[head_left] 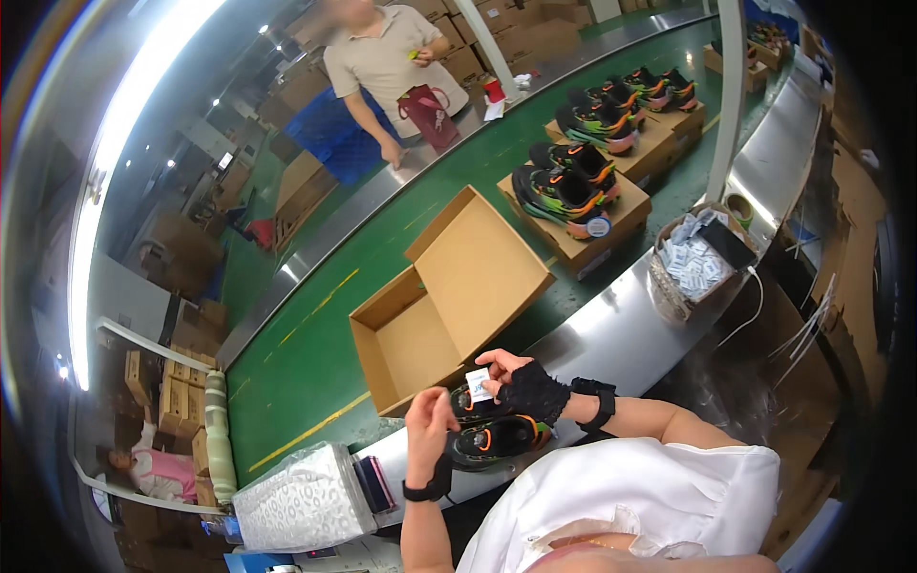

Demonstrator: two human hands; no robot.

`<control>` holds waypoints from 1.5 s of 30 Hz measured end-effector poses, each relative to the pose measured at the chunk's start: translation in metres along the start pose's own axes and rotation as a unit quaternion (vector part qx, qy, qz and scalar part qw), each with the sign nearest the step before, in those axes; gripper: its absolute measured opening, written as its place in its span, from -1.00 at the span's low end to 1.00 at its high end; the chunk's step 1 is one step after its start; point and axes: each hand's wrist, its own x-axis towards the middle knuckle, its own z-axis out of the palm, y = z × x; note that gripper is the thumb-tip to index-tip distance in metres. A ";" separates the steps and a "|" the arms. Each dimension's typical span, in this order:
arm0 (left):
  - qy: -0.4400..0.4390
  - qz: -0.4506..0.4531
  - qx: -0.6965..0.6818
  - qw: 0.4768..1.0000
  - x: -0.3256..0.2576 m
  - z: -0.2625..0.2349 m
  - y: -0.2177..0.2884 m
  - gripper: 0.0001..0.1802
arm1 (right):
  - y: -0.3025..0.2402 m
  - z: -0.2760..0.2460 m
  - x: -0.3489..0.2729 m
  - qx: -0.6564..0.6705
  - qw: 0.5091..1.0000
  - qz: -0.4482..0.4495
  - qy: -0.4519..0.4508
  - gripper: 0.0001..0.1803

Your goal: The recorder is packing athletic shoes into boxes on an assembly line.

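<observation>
Bright indoor scene, lit from above by a long ceiling light strip (124, 143) far up-left of the grip, blown out to pure white. Strong fisheye: the conveyor belt (315, 334) and metal rail (611, 334) bow hard, with a black vignette around the rim. Glare streaks lie on the rail just right of the grip. The left hand (427, 425) and right hand (521, 382) with the shoes (497, 435) are fairly sharp, shadows soft. Far corners smear and dim; the background is slightly soft.
</observation>
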 end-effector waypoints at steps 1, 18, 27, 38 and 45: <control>0.011 0.002 -0.017 1.000 -0.004 -0.021 -0.008 -0.82 | 0.002 0.005 0.005 0.015 1.000 0.014 0.007 -0.66; 0.283 -0.086 0.443 0.846 -0.101 -0.454 -0.281 -0.70 | 0.098 0.153 0.133 -0.483 0.844 0.025 -0.234 -0.51; 0.229 -0.183 0.439 0.850 -0.113 -0.448 -0.284 -0.70 | 0.182 0.162 0.099 -0.650 0.749 0.005 -0.133 -0.76; 0.313 0.067 0.070 0.945 -0.041 -0.383 -0.050 -0.84 | 0.079 0.190 0.107 -0.510 0.797 0.096 -0.307 -0.35; 0.099 0.155 -0.149 0.972 0.071 -0.224 -0.001 -0.87 | -0.003 0.228 0.110 -0.054 0.984 -0.069 -0.154 -0.36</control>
